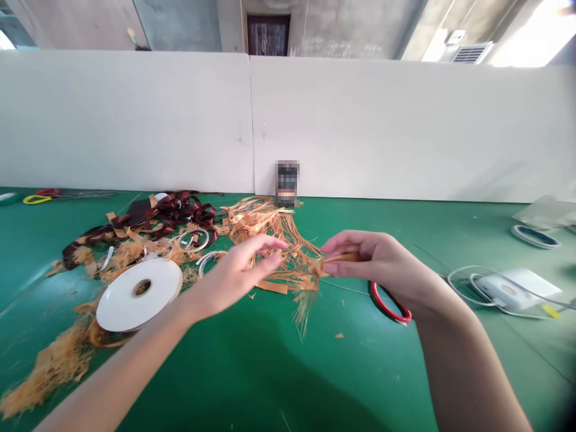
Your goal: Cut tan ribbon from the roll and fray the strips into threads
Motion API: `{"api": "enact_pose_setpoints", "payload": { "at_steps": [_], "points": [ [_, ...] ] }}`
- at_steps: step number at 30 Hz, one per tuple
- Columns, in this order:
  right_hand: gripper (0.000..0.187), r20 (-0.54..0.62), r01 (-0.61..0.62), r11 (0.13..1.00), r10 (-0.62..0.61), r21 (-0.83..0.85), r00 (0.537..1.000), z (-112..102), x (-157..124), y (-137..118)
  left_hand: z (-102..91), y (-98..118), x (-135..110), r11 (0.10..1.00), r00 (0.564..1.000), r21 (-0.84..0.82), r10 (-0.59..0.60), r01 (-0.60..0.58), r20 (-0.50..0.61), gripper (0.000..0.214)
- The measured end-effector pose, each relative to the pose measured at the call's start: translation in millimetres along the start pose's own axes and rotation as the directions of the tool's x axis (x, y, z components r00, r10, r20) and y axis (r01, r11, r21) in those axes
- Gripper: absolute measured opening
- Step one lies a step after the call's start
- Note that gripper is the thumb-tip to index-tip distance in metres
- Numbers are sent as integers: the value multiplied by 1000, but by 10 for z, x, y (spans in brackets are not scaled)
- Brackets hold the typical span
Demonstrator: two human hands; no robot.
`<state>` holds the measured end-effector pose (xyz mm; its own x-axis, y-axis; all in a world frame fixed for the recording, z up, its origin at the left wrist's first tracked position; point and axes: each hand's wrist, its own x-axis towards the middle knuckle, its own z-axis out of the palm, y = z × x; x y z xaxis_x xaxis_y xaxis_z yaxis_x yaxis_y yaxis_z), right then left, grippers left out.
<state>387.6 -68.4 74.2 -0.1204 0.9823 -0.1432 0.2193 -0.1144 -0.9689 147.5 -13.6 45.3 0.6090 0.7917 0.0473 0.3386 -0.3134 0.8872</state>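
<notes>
My right hand (373, 258) pinches a tan raffia ribbon (318, 269) between thumb and fingers. The ribbon's frayed strands hang down toward the table. To its left, my left hand (240, 267) reaches out with thumb and fingers apart and nothing between them. Just beyond that hand spreads a loose pile of tan raffia strands (256, 217). A red loop handle (390, 305) lies under my right wrist; the rest of that tool is hidden.
A white spool (130, 294) lies by my left forearm, among frayed raffia (54, 366) and dark brown ribbon (180, 210). At the right are a white device (517, 288) with a cable and a roll (535, 236). Scissors (40, 196) lie far left. A white panel (405, 126) backs the green table (270, 384).
</notes>
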Motion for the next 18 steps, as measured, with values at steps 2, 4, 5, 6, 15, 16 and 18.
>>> {"api": "enact_pose_setpoints", "payload": {
  "at_steps": [2, 4, 5, 6, 15, 16, 18],
  "points": [
    [25, 57, 63, 998, -65, 27, 996, 58, 73, -105, 181, 129, 62, 978, 997, -207, 30, -14, 77, 34],
    [24, 84, 115, 991, -120, 65, 989, 80, 141, -158, 289, 162, 132, 912, 997, -409, -5, 36, 77, 33],
    [25, 83, 126, 989, -133, 80, 988, 79, 169, -169, 322, 154, 166, 872, 998, -485, -45, 65, 53, 30],
    [25, 77, 128, 988, -135, 90, 988, 71, 193, -172, 347, 139, 197, 836, 996, -541, -88, 88, 27, 26],
    [27, -13, 150, 966, -151, 208, 988, 91, 299, -113, 554, 41, 297, 412, 989, -909, -145, 58, -2, 22],
    [26, -3, 153, 959, -157, 239, 988, 109, 305, -114, 573, 40, 297, 353, 990, -933, -143, 64, 14, 23],
    [26, 18, 155, 945, -167, 288, 986, 132, 312, -117, 594, 42, 294, 242, 993, -968, -114, 67, 40, 24]
  ]
}}
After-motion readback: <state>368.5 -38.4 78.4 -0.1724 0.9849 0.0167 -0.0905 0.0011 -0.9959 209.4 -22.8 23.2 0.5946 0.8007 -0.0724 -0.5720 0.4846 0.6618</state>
